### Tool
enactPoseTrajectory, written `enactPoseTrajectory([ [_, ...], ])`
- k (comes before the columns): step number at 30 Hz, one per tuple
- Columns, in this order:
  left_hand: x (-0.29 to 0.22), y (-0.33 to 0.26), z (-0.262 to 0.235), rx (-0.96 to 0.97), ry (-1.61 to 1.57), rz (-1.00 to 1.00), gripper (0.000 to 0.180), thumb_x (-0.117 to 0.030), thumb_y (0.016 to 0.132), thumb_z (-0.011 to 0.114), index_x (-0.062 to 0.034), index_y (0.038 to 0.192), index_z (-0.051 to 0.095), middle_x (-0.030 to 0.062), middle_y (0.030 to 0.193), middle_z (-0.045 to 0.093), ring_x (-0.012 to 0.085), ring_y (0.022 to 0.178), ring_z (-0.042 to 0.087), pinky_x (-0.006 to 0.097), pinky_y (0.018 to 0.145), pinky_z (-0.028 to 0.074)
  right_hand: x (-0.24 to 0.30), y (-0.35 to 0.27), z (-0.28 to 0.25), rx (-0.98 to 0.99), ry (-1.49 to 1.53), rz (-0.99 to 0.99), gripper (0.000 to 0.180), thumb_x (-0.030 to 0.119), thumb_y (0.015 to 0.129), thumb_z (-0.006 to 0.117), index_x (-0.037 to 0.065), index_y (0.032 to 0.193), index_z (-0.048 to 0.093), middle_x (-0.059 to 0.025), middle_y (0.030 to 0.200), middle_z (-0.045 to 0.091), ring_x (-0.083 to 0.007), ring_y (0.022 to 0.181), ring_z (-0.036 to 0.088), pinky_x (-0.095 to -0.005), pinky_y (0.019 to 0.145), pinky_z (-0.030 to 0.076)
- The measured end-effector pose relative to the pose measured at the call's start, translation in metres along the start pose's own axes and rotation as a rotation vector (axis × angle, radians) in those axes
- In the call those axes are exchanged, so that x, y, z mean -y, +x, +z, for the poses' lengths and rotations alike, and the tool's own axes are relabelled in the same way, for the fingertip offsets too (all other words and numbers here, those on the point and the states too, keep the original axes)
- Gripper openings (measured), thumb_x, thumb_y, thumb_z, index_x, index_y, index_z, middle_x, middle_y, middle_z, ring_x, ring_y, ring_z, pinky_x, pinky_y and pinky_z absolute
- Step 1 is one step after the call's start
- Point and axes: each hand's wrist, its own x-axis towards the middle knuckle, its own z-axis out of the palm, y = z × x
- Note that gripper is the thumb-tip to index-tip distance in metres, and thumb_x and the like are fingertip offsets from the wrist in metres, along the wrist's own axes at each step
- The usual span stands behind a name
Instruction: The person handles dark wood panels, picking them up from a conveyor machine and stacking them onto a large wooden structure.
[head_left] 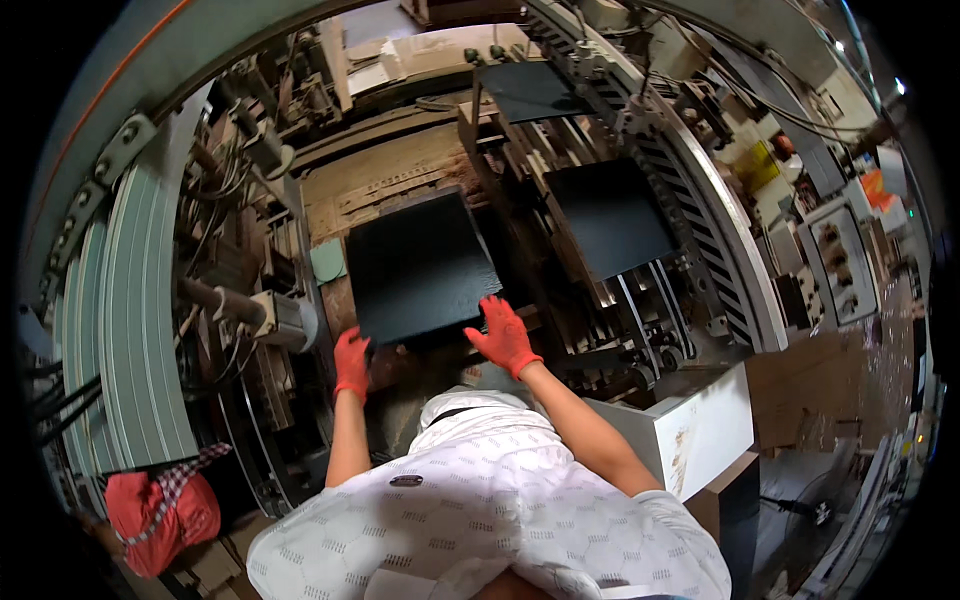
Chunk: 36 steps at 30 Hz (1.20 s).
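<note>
A flat black rectangular board point(420, 265) lies on the machine bed in front of me. At its near left corner is my left hand point(351, 364) in a red glove, closed on the edge, with the fingertips partly hidden. My right hand point(505, 338), also red-gloved, grips the near right corner. Its fingers reach along the right side and the thumb sits by the near edge. A second black board point(612, 218) rests on rails to the right, and a third black board point(532, 91) is farther back.
A striped metal guide rail point(690, 215) runs along the right side. Left of the board stand a cylinder-like machine part point(285, 320) and a grey-green ribbed panel point(135, 330). A white box-shaped cover point(705, 430) is by my right arm; a red cloth bundle point(160, 515) lies lower left.
</note>
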Motion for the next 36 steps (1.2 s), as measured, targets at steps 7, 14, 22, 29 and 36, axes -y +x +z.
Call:
enactPoseTrajectory([
  [7,0.049,-0.028,-0.035,0.133,-0.237,-0.287,0.026,-0.025,0.087,0.062,-0.0039,0.102,0.065,0.008,0.094,0.063,0.0188,0.093,0.057,0.033,0.084,0.045,-0.137,0.018,-0.045,-0.346,1.919,0.718,0.029,0.028,0.091,0.061,0.006,0.109,0.058,-0.0086,0.1,0.063,-0.0187,0.086,0.06,-0.034,0.075,0.052],
  [14,-0.006,-0.044,-0.003,0.011,0.149,-0.109,0.031,-0.028,0.081,0.074,0.0001,0.089,0.063,0.009,0.087,0.064,0.02,0.076,0.061,0.036,0.066,0.05,-0.179,0.051,-0.078,-0.721,1.669,0.738,0.021,0.024,0.091,0.059,0.013,0.108,0.064,-0.0048,0.114,0.058,-0.0178,0.097,0.054,-0.032,0.072,0.049],
  [22,-0.054,-0.052,0.032,0.14,-0.09,-0.125,0.021,-0.015,0.084,0.071,-0.0015,0.099,0.063,0.0042,0.091,0.065,0.0148,0.077,0.063,0.027,0.07,0.053,-0.107,-0.036,-0.164,-0.582,1.376,0.449,0.033,0.02,0.086,0.065,0.014,0.118,0.06,-0.0008,0.118,0.056,-0.0169,0.108,0.053,-0.0284,0.074,0.049],
  [29,-0.101,-0.053,0.192,0.544,-0.283,-0.176,0.03,-0.013,0.085,0.068,0.0001,0.11,0.059,0.0061,0.1,0.063,0.0157,0.085,0.062,0.03,0.075,0.052,-0.076,-0.225,-0.155,-0.863,1.783,0.737,0.037,0.009,0.087,0.062,0.013,0.123,0.054,-0.0035,0.125,0.052,-0.0195,0.117,0.05,-0.0377,0.089,0.049],
  [36,-0.067,-0.049,0.382,0.411,-0.226,-0.087,0.035,-0.017,0.079,0.076,0.0001,0.105,0.06,0.0029,0.093,0.061,0.0138,0.083,0.056,0.028,0.078,0.045,-0.06,-0.362,-0.123,-1.207,1.428,0.778,0.028,0.019,0.09,0.062,0.011,0.115,0.055,-0.0028,0.117,0.057,-0.0162,0.1,0.06,-0.034,0.066,0.055],
])
